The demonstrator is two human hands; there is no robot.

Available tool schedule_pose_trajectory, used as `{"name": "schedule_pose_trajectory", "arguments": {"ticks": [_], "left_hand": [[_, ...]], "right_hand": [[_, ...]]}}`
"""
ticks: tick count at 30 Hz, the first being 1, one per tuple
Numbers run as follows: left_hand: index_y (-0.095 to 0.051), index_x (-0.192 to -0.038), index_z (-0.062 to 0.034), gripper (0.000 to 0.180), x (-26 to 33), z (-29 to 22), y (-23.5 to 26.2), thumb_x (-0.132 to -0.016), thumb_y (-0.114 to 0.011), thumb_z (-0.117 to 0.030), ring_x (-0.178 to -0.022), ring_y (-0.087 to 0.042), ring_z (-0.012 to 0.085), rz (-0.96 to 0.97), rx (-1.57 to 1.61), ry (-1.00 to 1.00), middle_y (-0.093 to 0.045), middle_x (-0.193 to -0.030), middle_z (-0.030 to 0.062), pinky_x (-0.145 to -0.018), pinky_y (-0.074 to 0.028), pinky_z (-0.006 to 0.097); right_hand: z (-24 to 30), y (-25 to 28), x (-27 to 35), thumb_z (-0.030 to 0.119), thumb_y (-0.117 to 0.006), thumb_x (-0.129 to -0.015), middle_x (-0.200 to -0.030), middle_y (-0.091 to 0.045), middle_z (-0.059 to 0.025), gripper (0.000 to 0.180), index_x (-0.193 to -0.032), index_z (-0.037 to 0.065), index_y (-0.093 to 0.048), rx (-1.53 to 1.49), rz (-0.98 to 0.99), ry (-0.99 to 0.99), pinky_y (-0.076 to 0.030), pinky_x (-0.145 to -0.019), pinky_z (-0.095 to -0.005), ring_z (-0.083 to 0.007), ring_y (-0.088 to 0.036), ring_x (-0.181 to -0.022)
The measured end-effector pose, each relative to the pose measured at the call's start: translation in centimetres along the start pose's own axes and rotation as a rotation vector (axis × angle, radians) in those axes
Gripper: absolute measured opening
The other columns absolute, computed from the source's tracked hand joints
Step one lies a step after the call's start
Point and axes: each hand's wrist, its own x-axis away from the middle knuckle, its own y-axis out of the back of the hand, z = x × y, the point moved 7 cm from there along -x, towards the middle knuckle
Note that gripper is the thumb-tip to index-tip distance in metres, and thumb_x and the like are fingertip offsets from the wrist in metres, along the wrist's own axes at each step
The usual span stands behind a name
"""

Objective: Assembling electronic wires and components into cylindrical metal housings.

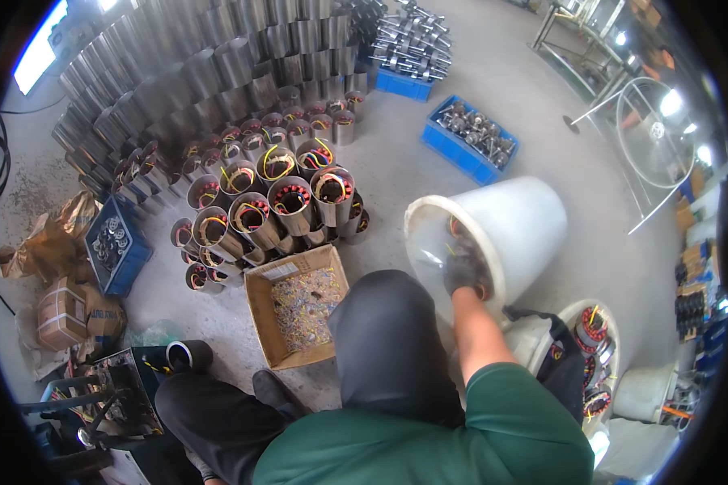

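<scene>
My right hand (463,271), in a dark glove, reaches into the mouth of a large white bucket (526,222) that lies tipped toward me on the floor. A clear plastic liner (427,260) hangs at the bucket's rim. Something with red and yellow wire shows inside by my fingers; whether the fingers hold it I cannot tell. My bare forearm runs up from my green sleeve (510,404). My knee (388,339) in dark trousers is just left of the bucket. My left hand is not in view.
Several steel motor stators (291,198) with coloured wires stand stacked ahead, with plain steel shells (218,73) behind. An open cardboard box (299,307) of small coloured scraps sits by my knee. Blue crates (469,141) hold rotors. A second white bucket (594,347) with stators is at my right.
</scene>
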Motion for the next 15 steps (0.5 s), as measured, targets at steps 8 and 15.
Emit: {"name": "schedule_pose_trajectory", "arguments": {"ticks": [8,15], "left_hand": [[-0.058,-0.122,-0.0026,0.031,-5.9,-14.4,0.6,-0.094,-0.061,-0.016,-0.097,-0.059,0.0195,-0.043,0.014,-0.046,-0.063,-0.111,0.0060,-0.083,-0.049,0.031],[-0.058,-0.121,-0.0023,0.033,-9.8,-27.8,-6.3,-0.091,-0.065,-0.014,-0.086,-0.059,0.0152,0.054,0.105,-0.198,-0.062,-0.102,0.0057,-0.076,-0.050,0.028]], "right_hand": [[4.4,-2.2,-0.7,0.023,-0.049,-0.093,-0.115,-0.061,-0.0198,0.026,-0.114,0.016,-0.061,0.132,0.119,0.250,-0.042,-0.092,-0.0577,-0.0401,-0.055,-0.113],[4.7,-4.3,-2.2,0.028,-0.045,-0.095,-0.111,-0.062,-0.0196,0.029,-0.112,0.015,-0.065,0.299,0.247,0.349,-0.044,-0.089,-0.0543,-0.0384,-0.056,-0.108]]}}
